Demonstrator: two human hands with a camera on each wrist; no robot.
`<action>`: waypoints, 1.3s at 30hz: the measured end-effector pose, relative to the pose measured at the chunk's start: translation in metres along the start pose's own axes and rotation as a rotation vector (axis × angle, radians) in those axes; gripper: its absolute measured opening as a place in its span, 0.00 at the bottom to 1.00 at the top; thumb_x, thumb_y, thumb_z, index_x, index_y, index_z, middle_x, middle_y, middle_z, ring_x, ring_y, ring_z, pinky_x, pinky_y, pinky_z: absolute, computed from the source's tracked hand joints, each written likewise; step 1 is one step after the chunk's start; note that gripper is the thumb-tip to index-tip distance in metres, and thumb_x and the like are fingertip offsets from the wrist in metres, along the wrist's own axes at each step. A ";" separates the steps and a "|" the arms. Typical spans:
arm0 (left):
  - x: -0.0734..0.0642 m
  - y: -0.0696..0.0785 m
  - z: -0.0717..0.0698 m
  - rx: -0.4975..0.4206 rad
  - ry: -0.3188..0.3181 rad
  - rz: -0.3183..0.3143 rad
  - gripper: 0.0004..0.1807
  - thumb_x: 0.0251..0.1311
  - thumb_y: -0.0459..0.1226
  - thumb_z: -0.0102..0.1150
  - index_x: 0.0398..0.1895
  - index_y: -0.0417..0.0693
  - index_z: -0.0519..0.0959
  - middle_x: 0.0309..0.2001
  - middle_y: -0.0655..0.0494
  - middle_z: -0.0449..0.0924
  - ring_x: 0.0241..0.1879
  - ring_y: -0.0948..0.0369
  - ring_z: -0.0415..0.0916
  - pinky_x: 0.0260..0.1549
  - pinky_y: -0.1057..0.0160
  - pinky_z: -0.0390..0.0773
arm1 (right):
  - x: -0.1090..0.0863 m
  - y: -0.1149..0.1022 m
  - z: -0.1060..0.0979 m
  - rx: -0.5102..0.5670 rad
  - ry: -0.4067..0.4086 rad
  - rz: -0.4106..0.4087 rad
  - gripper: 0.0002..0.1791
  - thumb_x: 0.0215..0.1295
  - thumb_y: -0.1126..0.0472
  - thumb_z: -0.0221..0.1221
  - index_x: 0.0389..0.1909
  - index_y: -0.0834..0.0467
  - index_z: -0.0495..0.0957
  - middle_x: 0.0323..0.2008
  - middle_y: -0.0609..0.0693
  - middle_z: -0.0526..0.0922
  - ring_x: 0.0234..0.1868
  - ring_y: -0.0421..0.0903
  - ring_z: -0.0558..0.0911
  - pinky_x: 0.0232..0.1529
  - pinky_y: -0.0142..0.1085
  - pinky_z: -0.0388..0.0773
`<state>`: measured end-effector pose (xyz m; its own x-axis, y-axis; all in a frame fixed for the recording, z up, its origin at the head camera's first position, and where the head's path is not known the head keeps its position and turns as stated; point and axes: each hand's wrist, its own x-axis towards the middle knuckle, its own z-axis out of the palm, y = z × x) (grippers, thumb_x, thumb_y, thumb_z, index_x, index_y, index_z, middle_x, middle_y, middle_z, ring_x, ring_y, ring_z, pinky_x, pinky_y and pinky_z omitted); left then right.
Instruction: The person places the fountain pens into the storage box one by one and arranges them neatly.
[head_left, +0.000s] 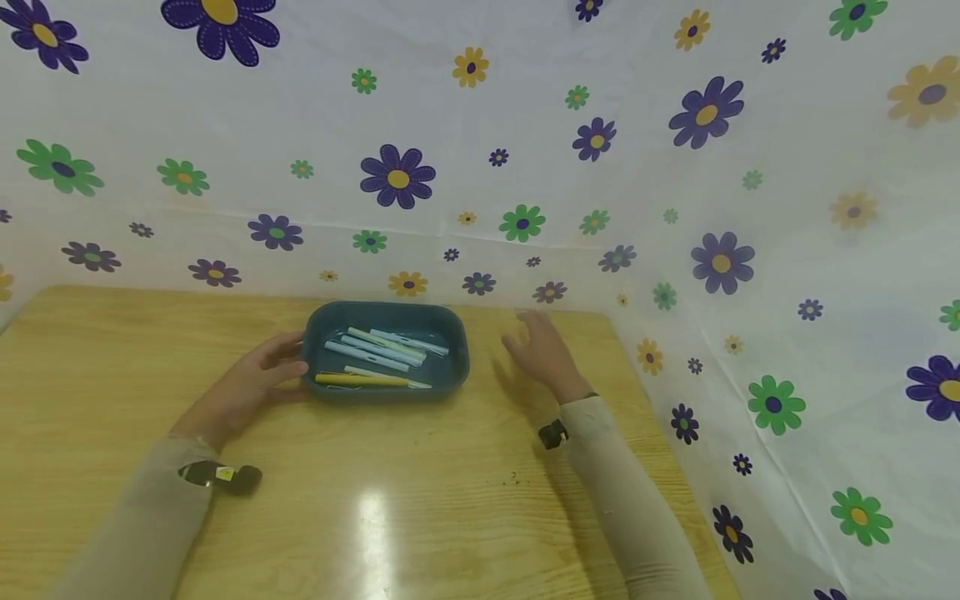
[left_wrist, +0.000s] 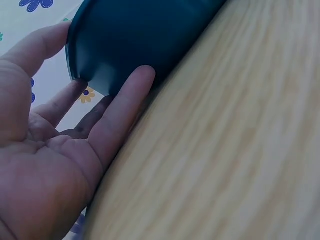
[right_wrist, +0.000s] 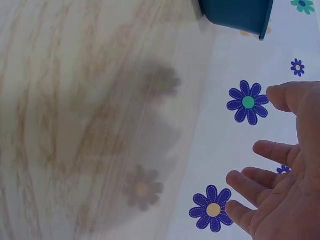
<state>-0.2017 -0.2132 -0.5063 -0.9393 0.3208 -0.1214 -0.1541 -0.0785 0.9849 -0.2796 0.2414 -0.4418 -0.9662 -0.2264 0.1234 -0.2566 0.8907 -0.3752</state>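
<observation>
A dark teal plastic tray (head_left: 386, 395) sits toward the back of the wooden table. Several slim pen-like sticks, mostly pale, lie loosely in it, and a yellow one (head_left: 362, 379) is nearest its front wall. At the tray's left end is my left hand (head_left: 262, 375), thumb at the rim. In the left wrist view its extended, spread fingers (left_wrist: 120, 110) touch the outer end wall of the tray (left_wrist: 125, 45). My right hand (head_left: 546, 354) hovers right of the tray, apart from it. The right wrist view shows its fingers (right_wrist: 245, 187) loosely bent around nothing.
The light wood table (head_left: 420, 500) stretches in front of the tray. A white flower-printed sheet (head_left: 442, 125) hangs behind the table and along its right side. Small dark specks (head_left: 513, 478) lie on the wood near the right forearm.
</observation>
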 end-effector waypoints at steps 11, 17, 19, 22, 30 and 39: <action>0.003 -0.008 -0.001 -0.011 -0.010 0.035 0.36 0.65 0.42 0.56 0.73 0.54 0.54 0.71 0.45 0.52 0.61 0.53 0.68 0.51 0.49 0.79 | -0.001 -0.005 -0.017 0.101 0.027 -0.086 0.25 0.67 0.51 0.55 0.60 0.60 0.70 0.59 0.57 0.74 0.54 0.55 0.77 0.57 0.46 0.75; 0.001 -0.007 0.001 -0.021 0.003 0.025 0.36 0.65 0.41 0.56 0.73 0.55 0.53 0.71 0.44 0.52 0.61 0.51 0.68 0.51 0.49 0.79 | -0.002 -0.026 -0.025 0.153 0.010 -0.121 0.22 0.68 0.50 0.55 0.58 0.56 0.73 0.57 0.53 0.76 0.50 0.50 0.80 0.53 0.42 0.79; 0.000 -0.006 0.002 -0.023 0.004 0.019 0.36 0.65 0.41 0.56 0.74 0.55 0.53 0.71 0.43 0.52 0.61 0.52 0.68 0.52 0.48 0.78 | -0.001 -0.033 -0.026 0.164 0.006 -0.140 0.22 0.67 0.50 0.56 0.58 0.56 0.74 0.56 0.52 0.77 0.49 0.49 0.81 0.52 0.42 0.80; 0.000 -0.005 0.003 -0.036 0.014 0.010 0.37 0.64 0.41 0.57 0.73 0.56 0.54 0.71 0.45 0.53 0.60 0.52 0.68 0.52 0.48 0.78 | -0.001 -0.041 -0.027 0.171 -0.008 -0.150 0.22 0.66 0.50 0.57 0.58 0.54 0.74 0.56 0.51 0.77 0.49 0.46 0.81 0.51 0.40 0.81; 0.002 -0.004 0.005 -0.043 0.028 0.012 0.36 0.63 0.41 0.58 0.73 0.58 0.55 0.70 0.49 0.54 0.61 0.51 0.67 0.52 0.48 0.78 | 0.002 -0.052 -0.026 0.176 -0.037 -0.173 0.21 0.66 0.48 0.58 0.56 0.53 0.75 0.55 0.46 0.78 0.49 0.43 0.80 0.50 0.35 0.80; 0.001 -0.005 0.005 -0.041 0.018 0.018 0.37 0.64 0.41 0.57 0.73 0.56 0.54 0.70 0.46 0.53 0.60 0.52 0.68 0.52 0.48 0.78 | 0.007 -0.062 -0.012 0.123 -0.024 -0.237 0.16 0.63 0.52 0.61 0.49 0.54 0.80 0.47 0.46 0.82 0.43 0.45 0.81 0.44 0.35 0.81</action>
<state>-0.2001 -0.2082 -0.5103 -0.9473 0.3021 -0.1066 -0.1496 -0.1228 0.9811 -0.2700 0.1892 -0.4061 -0.8789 -0.4333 0.1993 -0.4750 0.7576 -0.4477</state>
